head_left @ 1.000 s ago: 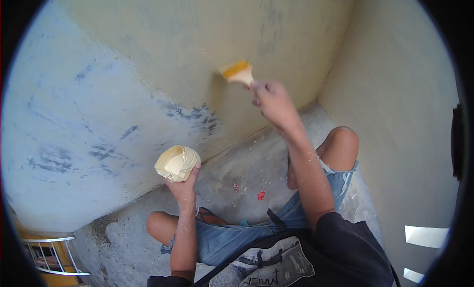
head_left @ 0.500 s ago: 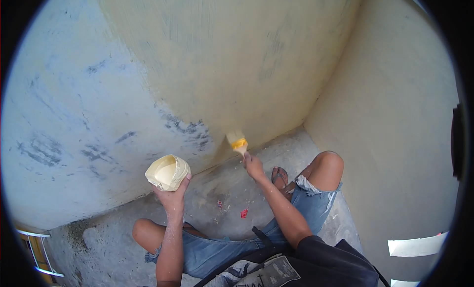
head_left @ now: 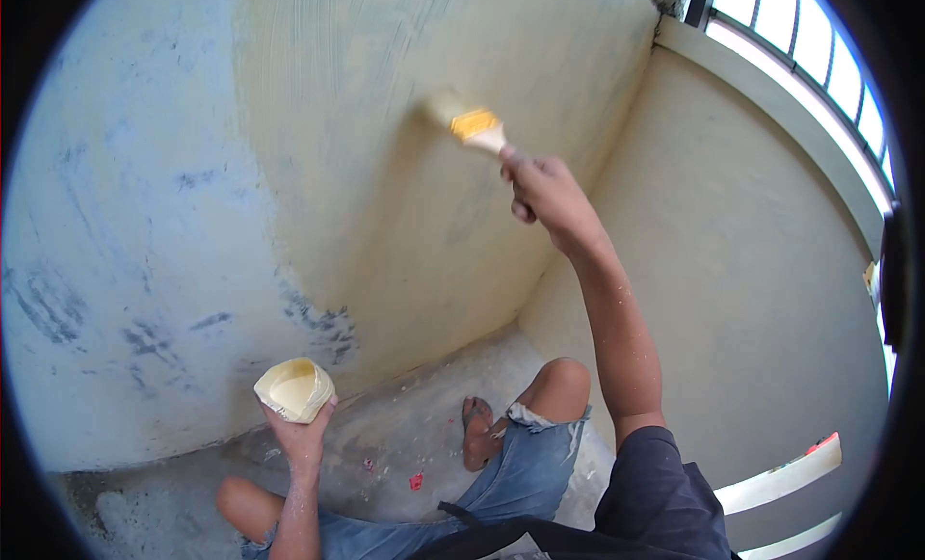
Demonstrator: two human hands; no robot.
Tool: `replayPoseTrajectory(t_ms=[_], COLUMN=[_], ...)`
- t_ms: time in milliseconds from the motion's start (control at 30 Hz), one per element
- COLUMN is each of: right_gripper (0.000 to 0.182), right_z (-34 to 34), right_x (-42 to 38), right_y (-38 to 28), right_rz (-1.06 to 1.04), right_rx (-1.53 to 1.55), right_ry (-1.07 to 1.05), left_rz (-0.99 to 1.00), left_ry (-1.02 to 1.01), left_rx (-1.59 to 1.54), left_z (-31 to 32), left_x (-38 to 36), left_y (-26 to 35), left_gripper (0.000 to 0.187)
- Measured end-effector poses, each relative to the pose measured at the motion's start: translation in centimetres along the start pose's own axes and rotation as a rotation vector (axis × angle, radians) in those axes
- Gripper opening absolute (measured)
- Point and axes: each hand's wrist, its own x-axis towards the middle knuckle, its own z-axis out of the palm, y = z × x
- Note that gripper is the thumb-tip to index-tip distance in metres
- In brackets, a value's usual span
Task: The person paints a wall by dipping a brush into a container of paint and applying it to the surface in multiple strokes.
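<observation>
My right hand [head_left: 547,196] grips the handle of a paintbrush [head_left: 478,128] with a yellow band. Its bristles, blurred by motion, meet the cream-painted part of the wall [head_left: 376,174] in front of me. Low on the left, my left hand [head_left: 301,439] is wrapped round a cream-coated paint container [head_left: 301,398] with an uneven rim. Pale cream paint shows inside it. Left of the cream area the wall is bluish white with dark grey scuffs [head_left: 145,338].
A side wall [head_left: 703,242] meets the front wall in a corner at right, below a barred opening [head_left: 800,40]. Red scraps [head_left: 416,482] lie on the concrete floor [head_left: 385,435] by my sandalled foot [head_left: 477,433]. White curved slats [head_left: 780,478] stand at lower right.
My right hand has raised the paintbrush from near the wall's base to higher up the cream area. My left hand still holds the container. The view has tilted up and shifted right.
</observation>
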Motion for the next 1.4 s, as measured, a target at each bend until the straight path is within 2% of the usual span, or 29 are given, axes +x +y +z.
replayPoseTrajectory(t_ms=[33,67,133,167,200,267,333,433,533,567,600,633,667,733,800,833,867,967,1000,1067,1100,1167,1200,1233,1333,1400], right_gripper=[0.044,0.044,0.045,0.046,0.046,0.046,0.05,0.057,0.065,0.067,0.07,0.071,0.064,0.038,0.028,0.035,0.035,0.037,0.037,0.039,0.039,0.042,0.044,0.046,0.05,0.051], right_z=[-0.2,0.0,0.9,2.2,4.4,10.5,16.5,22.0,24.6,25.2,24.8,23.7,22.1,17.8,12.9,10.9,9.3,7.3,7.6,9.1,10.6,15.2,18.3,22.1,32.4,35.6], right_x=[0.4,0.8,1.8,2.1,2.2,2.3,-3.1,-11.0,-13.9,-13.6,-12.4,-11.7,-9.6,-5.3,-4.8,-4.4,-4.2,-4.5,-4.4,-4.4,-4.4,-4.4,-4.8,-5.8,-11.9,-16.7], right_y=[-1.1,-1.3,-1.1,0.5,3.5,14.0,21.9,32.4,37.9,40.0,38.7,37.5,34.2,27.4,18.1,15.0,12.6,6.5,5.8,5.3,6.5,12.1,16.1,20.9,35.0,41.4], right_rz=[-0.12,-0.125,-0.223,-0.206,-0.187,-0.238,-0.229,0.07,0.362,0.345,0.329,0.266,0.286,0.448,0.361,0.4,0.334,0.144,0.155,-0.101,-0.09,-0.109,-0.012,0.008,-0.09,0.162], right_rx=[0.17,0.163,0.22,0.074,-0.071,-0.092,-0.114,-0.294,-0.401,-0.47,-0.537,-0.454,-0.398,-0.175,0.051,0.189,0.244,0.407,0.407,0.44,0.448,0.261,0.145,0.171,-0.005,-0.138], right_ry=[0.07,0.075,0.243,0.278,0.312,0.32,0.333,0.119,-0.087,-0.176,-0.265,-0.241,-0.214,-0.335,-0.318,-0.301,-0.279,-0.122,-0.129,0.165,0.156,0.214,0.131,0.095,0.183,0.005], left_rz=[-0.034,-0.019,0.003,0.022,0.026,0.026,0.0,-0.028,-0.02,-0.006,-0.026,-0.042,-0.059,0.01,0.0,-0.002,-0.017,-0.049,-0.045,-0.045,-0.043,-0.04,-0.038,-0.034,-0.062,-0.051], left_ry=[0.009,0.002,0.003,0.008,0.004,0.023,0.036,0.04,0.05,0.034,0.02,-0.001,0.006,0.009,0.01,0.011,0.016,-0.005,-0.006,0.002,0.005,0.013,0.012,0.01,0.007,0.005], left_rx=[-0.021,0.016,0.021,0.034,0.031,0.055,0.022,0.024,0.114,0.143,0.171,0.194,0.218,0.143,0.14,0.123,0.126,0.134,0.137,0.153,0.16,0.181,0.179,0.175,0.189,0.205], left_z=[0.1,0.0,-0.1,-0.2,-0.3,-0.5,-0.5,-0.6,-1.1,-1.2,-1.2,-1.2,-1.4,-1.2,-1.0,-0.9,-1.0,-1.0,-0.9,-0.8,-0.8,-0.8,-0.9,-0.9,-1.2,-1.0], left_x=[-0.1,-0.1,0.0,0.0,-0.1,-0.2,-0.4,-0.4,-0.2,-0.4,-0.4,-0.3,-0.4,-0.2,-0.2,-0.2,-0.2,-0.3,-0.3,-0.3,-0.3,-0.3,-0.3,-0.3,-0.2,-0.1], left_y=[0.2,0.1,0.0,-0.1,0.0,0.2,0.8,0.1,-0.9,-0.7,0.1,0.7,0.6,0.0,0.8,1.1,1.1,0.9,0.9,1.1,1.4,1.5,1.5,1.4,1.0,1.4], left_gripper=[0.082,0.083,0.084,0.085,0.085,0.085,0.084,0.083,0.082,0.082,0.081,0.081,0.081,0.08,0.08,0.08,0.08,0.081,0.082,0.082,0.08,0.078,0.077,0.077,0.083,0.083])
